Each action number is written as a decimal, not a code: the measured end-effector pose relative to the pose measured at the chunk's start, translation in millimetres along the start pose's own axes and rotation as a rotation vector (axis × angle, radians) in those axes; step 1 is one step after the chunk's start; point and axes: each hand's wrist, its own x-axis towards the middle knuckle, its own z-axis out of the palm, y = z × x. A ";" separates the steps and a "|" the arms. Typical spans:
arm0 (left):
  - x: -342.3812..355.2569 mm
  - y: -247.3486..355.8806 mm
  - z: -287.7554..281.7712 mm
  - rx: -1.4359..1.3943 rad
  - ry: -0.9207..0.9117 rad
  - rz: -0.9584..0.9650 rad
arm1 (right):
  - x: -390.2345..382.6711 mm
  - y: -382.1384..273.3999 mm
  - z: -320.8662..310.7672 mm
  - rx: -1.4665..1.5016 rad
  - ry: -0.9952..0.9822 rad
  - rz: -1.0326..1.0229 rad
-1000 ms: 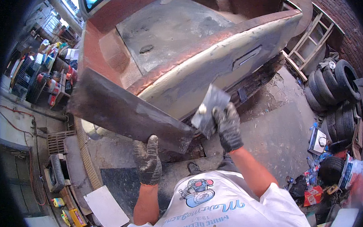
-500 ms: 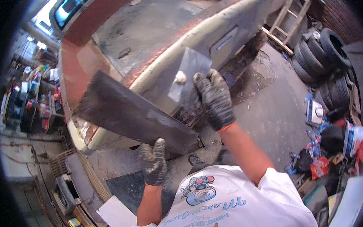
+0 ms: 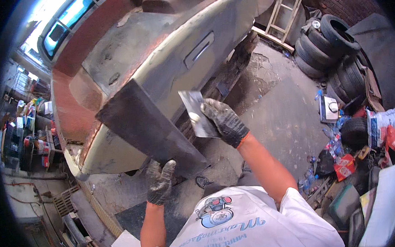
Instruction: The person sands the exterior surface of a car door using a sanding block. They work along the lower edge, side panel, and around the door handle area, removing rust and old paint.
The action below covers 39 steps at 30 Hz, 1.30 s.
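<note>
My left hand (image 3: pixel 160 182), in a dark stained work glove, grips the lower edge of a long dark flat panel (image 3: pixel 145 124), its thumb in front. The panel slants up and away, its far end overlapping the top edge of a vehicle's tailgate (image 3: pixel 167 77). My right hand (image 3: pixel 224 124), gloved the same way, is closed on the right edge of a thin grey rectangular sheet (image 3: pixel 191 106). That sheet is tilted and catches the light, just right of the panel. The tailgate is cream and grey, with a recessed handle (image 3: pixel 199 50).
Beyond the tailgate lies the worn truck bed (image 3: pixel 129 50). Stacked tyres (image 3: pixel 311 55) and a wooden ladder (image 3: pixel 285 9) stand at the far right. Bottles, bags and a white sack (image 3: pixel 383 128) litter the right side. Cluttered shelves (image 3: pixel 40 146) are on the left.
The sheet in my right hand has moved down and turned; a cream lump seen on it before no longer shows clearly. The panel has tipped more upright. My view has shifted right.
</note>
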 end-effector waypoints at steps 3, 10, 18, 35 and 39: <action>-13.7 20.3 12.7 -0.030 0.075 -0.025 | -33.3 44.2 -17.4 -0.208 -0.488 -0.253; -28.9 35.8 86.1 0.006 0.104 -0.017 | -70.3 64.1 -46.5 0.672 -0.730 -0.006; -29.8 25.4 143.4 0.392 -0.035 -0.061 | 24.2 90.8 -127.3 0.091 0.223 -0.442; -15.2 68.2 219.4 -1.025 -0.603 -0.565 | -1.3 177.5 -147.6 0.620 0.313 0.600; 8.9 53.3 246.1 -1.244 -0.691 -0.695 | -12.2 132.4 -149.2 0.391 0.323 0.360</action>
